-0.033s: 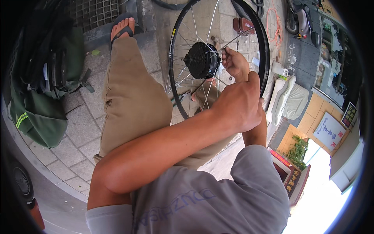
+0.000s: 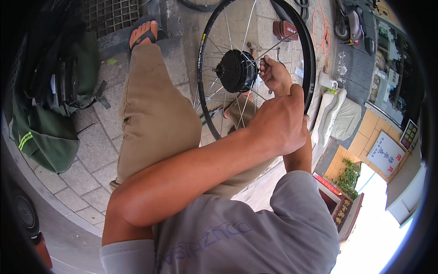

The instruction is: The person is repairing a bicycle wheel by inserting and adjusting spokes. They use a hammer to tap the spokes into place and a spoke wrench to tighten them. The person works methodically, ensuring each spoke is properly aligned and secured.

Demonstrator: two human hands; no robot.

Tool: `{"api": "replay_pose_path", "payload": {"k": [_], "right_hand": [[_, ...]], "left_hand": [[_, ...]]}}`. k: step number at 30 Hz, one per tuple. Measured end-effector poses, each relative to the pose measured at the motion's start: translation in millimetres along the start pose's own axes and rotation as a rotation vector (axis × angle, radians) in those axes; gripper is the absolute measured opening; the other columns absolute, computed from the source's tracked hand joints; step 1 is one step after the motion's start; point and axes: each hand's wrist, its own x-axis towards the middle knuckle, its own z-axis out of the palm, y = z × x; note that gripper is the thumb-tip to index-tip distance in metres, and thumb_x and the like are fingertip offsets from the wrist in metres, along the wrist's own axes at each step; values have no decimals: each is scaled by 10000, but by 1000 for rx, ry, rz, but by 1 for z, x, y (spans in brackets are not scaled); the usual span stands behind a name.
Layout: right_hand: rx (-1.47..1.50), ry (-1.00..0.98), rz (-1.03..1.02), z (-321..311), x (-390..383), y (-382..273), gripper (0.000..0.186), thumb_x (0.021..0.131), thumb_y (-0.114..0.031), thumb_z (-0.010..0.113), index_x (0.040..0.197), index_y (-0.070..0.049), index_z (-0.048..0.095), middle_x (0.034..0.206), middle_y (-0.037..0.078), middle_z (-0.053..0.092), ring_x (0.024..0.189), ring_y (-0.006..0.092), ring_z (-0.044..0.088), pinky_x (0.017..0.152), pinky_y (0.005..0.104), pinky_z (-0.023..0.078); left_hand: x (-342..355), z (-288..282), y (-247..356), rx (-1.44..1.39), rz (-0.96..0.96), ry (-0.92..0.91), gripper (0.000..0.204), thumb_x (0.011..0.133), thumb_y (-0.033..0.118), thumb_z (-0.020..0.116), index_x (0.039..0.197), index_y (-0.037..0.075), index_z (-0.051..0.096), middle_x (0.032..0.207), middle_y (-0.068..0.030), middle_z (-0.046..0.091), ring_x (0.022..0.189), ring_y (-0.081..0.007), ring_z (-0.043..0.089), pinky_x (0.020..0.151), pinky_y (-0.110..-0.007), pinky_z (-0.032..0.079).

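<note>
A bicycle wheel with a black rim (image 2: 204, 68) stands upright in front of me, between my legs. At its centre is a thick black hub (image 2: 248, 73) with a cassette of sprockets (image 2: 229, 71) on its left side. Silvery spokes (image 2: 246, 27) run from hub to rim. My right hand (image 2: 274, 75) reaches through beside the hub, thumb and finger pinched at the end of a spoke (image 2: 279, 44). Crossing over my right arm, my left hand (image 2: 285, 121) is curled closed at the near right part of the rim; its fingers are mostly hidden.
Beyond the wheel lie a dark red box (image 2: 285, 30) and an orange cord (image 2: 322, 34) on the paving. Left of my leg is a dark green bag (image 2: 45, 139). A metal grate (image 2: 114, 18) is near my left foot. Pale cushions (image 2: 340, 116) lie to the right.
</note>
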Motion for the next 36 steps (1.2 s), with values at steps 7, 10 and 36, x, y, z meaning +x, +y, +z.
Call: {"api": "replay_pose_path", "payload": {"k": [7, 10, 36], "right_hand": [[46, 254, -245, -3, -27, 18, 221, 1065, -266, 575, 1037, -53, 624, 872, 71, 683, 716, 181, 638, 608, 335, 525], [-88, 269, -489, -4, -64, 27, 323, 1050, -272, 592, 1144, 37, 600, 1001, 153, 702, 850, 236, 685, 689, 390, 577], [-415, 146, -937, 67, -173, 46, 234, 1044, -217, 569, 1055, 16, 560, 1047, 200, 663, 913, 272, 644, 777, 363, 556]], "left_hand": [[-2, 7, -3, 2, -16, -45, 518, 904, 171, 643, 1199, -175, 395, 950, -439, 634, 846, -534, 682, 798, -568, 541], [2, 27, -17, 98, 121, 146, 610, 905, 185, 644, 1283, -201, 362, 1210, -497, 518, 921, -533, 679, 864, -571, 528], [7, 36, -15, 314, 56, 175, 405, 856, 175, 708, 1043, -91, 468, 928, -398, 602, 861, -514, 661, 797, -558, 529]]}}
